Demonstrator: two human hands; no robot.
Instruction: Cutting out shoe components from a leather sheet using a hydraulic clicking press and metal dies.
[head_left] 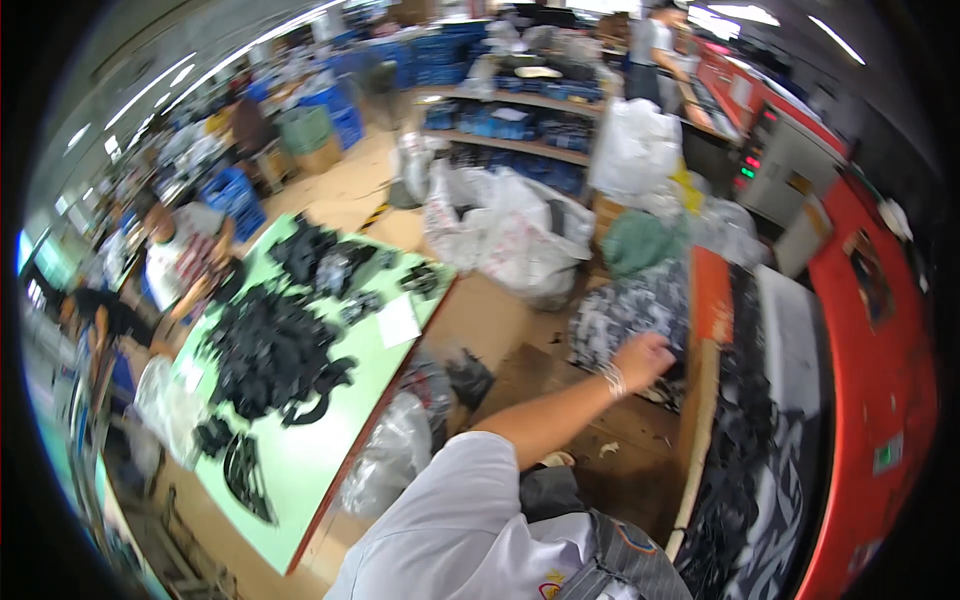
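Note:
My left arm, in a white short sleeve with a pale band at the wrist, reaches across the lower middle. My left hand (pixel 645 362) is slightly blurred and looks closed, its fingers curled in. It is beside a large bundle of grey-and-black patterned material (pixel 625 315). Whatever the fingers may hold is hidden. Close to the hand on the right is a wooden board edge (pixel 697 425) with an orange upper end (pixel 710 295). Past that edge lie black and patterned cut sheets (pixel 745 480). My right hand is out of sight.
On the left, a pale green table (pixel 330 450) bears black cut pieces (pixel 265 345); a person (pixel 185 250) works behind it. White sacks (pixel 510 230) stand ahead, below loaded shelves (pixel 520 140). A red machine (pixel 870 400) lines the right; another person (pixel 655 55) stands farther back.

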